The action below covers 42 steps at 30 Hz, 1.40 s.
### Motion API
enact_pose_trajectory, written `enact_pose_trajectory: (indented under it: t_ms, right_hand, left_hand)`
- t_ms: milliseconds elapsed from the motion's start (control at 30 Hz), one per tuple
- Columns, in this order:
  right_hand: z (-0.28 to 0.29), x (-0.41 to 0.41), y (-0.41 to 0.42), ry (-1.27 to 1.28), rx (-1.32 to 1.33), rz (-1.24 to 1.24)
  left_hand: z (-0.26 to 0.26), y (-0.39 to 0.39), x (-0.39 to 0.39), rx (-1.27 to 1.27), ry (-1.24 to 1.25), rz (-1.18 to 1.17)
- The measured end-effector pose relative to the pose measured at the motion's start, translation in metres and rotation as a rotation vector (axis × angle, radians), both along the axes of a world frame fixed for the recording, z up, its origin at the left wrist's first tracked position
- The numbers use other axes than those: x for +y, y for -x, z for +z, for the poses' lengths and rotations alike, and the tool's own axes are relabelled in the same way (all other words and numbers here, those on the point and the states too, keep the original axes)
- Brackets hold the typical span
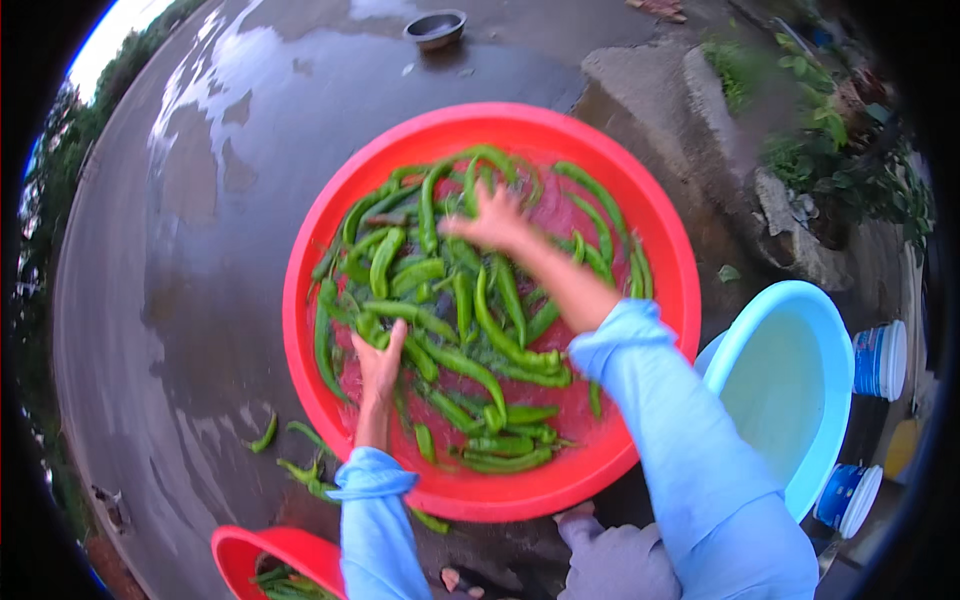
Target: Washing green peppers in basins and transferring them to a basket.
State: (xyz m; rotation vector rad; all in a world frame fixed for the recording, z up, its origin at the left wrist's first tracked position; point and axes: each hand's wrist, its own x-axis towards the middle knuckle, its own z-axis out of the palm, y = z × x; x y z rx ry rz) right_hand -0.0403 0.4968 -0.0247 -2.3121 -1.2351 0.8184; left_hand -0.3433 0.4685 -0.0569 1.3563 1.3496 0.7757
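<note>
A large red plastic basin point(495, 508) holds water and many long green peppers point(476, 367), some afloat and overlapping. My right hand point(491, 217) is over the far part of the basin, slightly blurred, with its fingers spread among the peppers. At the near left side, my left hand point(380, 360) dips in among the peppers. Its thumb is raised, and a curled green pepper point(369, 327) lies between thumb and fingers; whether it is gripped I cannot tell. Both forearms wear rolled light blue sleeves.
A light blue tub point(776, 390) of water stands at right, beside two blue-and-white buckets point(879, 360). Loose peppers point(304, 474) lie on the wet ground point(225, 315) at left. Near them is a smaller red basin point(300, 551) with peppers inside. A dark metal bowl point(435, 30) sits beyond.
</note>
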Motion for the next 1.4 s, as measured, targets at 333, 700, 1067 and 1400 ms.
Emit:
enact_pose_trajectory:
  t_ms: [333,700,1067,1400]
  right_hand:
    - [-0.020,-0.127,0.074,0.040,0.101,0.574]
    - [0.029,-0.189,-0.065,-0.039,-0.258,0.008]
    - [-0.019,-0.198,0.060,0.235,0.264,0.304]
    - [0.055,-0.175,-0.082,-0.324,-0.272,0.327]
  left_hand:
    - [0.006,-0.028,-0.092,0.196,0.140,-0.455]
    - [0.053,0.044,-0.106,0.832,-0.341,-0.497]
    - [-0.021,-0.030,-0.141,-0.111,0.342,-0.136]
    - [0.054,0.044,-0.110,0.108,0.105,-0.188]
